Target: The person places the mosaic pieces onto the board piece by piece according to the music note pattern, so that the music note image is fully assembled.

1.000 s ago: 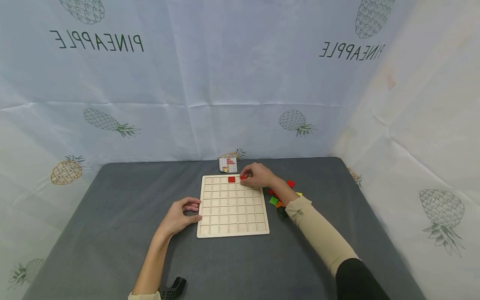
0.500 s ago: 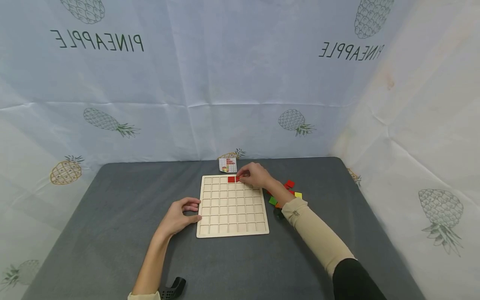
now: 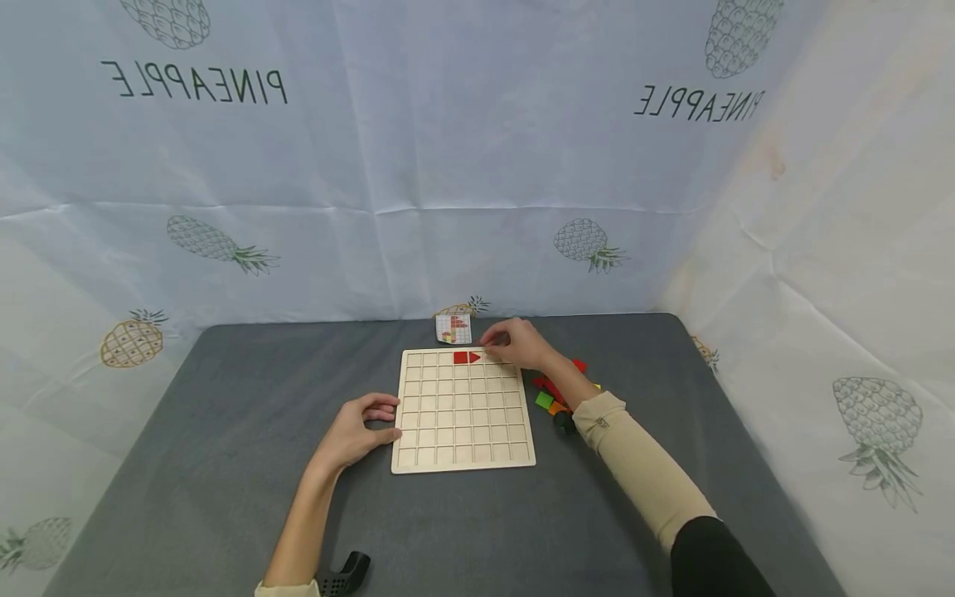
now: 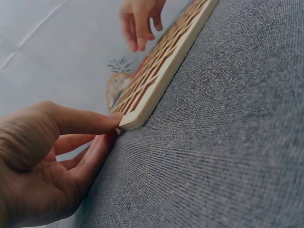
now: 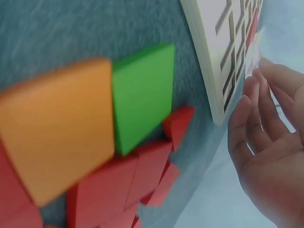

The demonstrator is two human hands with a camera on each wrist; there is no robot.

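Observation:
A pale wooden grid board (image 3: pixel 462 414) lies flat on the grey tabletop. In its far row sit a red square tile (image 3: pixel 461 358) and, just right of it, a red triangular tile (image 3: pixel 475 357) pointing right. My left hand (image 3: pixel 349 433) touches the board's left edge with its thumb and fingertips; in the left wrist view the thumb (image 4: pixel 90 121) meets the board's corner. Over the far right part of the board hovers my right hand (image 3: pixel 520 346), fingers loosely bent, with nothing visible between them. It is just right of the triangle.
Right of the board, partly under my right forearm, loose tiles lie bunched: a green one (image 5: pixel 145 97), an orange one (image 5: pixel 61 126) and several red ones (image 5: pixel 149 166). A small card with a coloured grid pattern (image 3: pixel 453 328) is behind the board. Pineapple-print cloth (image 3: pixel 477 166) surrounds the table.
My right hand slid the red triangle left beside the red square, let go of it and drew back to the right. My left hand has stayed at the board's edge.

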